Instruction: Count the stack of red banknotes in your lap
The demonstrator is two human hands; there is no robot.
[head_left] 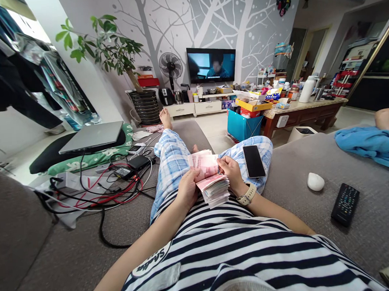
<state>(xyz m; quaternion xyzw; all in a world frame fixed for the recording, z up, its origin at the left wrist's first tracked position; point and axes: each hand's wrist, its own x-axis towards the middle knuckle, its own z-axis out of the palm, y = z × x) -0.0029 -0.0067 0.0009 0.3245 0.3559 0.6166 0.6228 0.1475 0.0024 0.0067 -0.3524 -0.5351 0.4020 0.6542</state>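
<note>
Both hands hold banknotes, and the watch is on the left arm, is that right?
Wrong arm: the head view shows the watch on the right arm. The left hand and right hand do both hold banknotes.

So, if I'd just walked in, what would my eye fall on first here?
Probably the pinkish banknotes, held over the lap between the left hand and the right hand. Next might be the tangle of cables on the grey seat, to the person's left. Ahead, the lit television stands out against the wall's tree mural.
</note>
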